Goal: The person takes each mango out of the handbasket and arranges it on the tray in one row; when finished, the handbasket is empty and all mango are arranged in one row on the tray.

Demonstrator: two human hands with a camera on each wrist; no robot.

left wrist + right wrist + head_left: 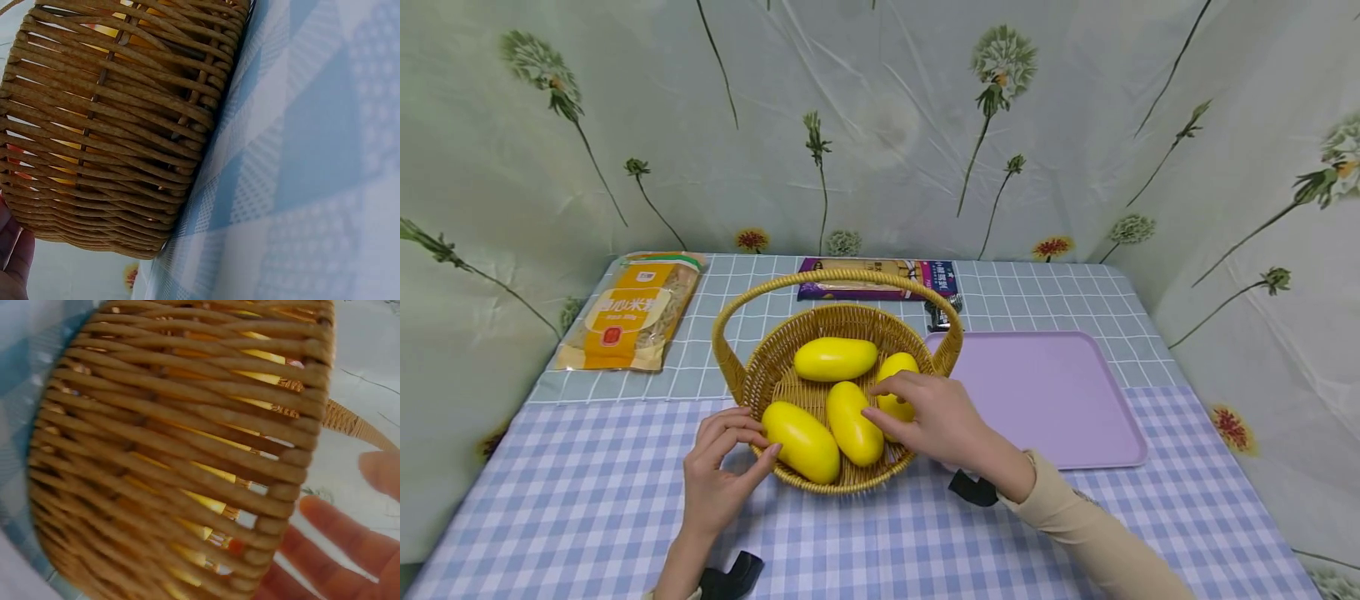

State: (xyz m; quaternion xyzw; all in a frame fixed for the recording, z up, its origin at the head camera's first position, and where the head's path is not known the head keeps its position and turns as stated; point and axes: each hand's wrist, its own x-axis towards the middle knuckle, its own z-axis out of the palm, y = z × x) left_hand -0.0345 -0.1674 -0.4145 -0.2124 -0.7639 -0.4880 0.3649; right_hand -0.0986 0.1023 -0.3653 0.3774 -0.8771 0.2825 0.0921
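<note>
A wicker basket (850, 489) with a tall arched handle holds several yellow mangoes; its woven wall fills much of both wrist views. My left hand (722, 467) is at the basket's front left rim, thumb and fingertips by the end of the front left mango (803, 442). Over the right side of the basket reaches my right hand (936, 417), partly covering the right mango (898, 364). Its thumb and index finger are apart, near the middle mango (853, 425). Another mango (835, 359) lies at the back. Whether either hand touches a mango is unclear.
Right of the basket lies a purple tray (1037, 392). A bag with an orange label (632, 312) is at the back left. Behind the basket are a purple-edged packet (880, 289) and a small black packet (942, 315). A flowered cloth hangs behind the table.
</note>
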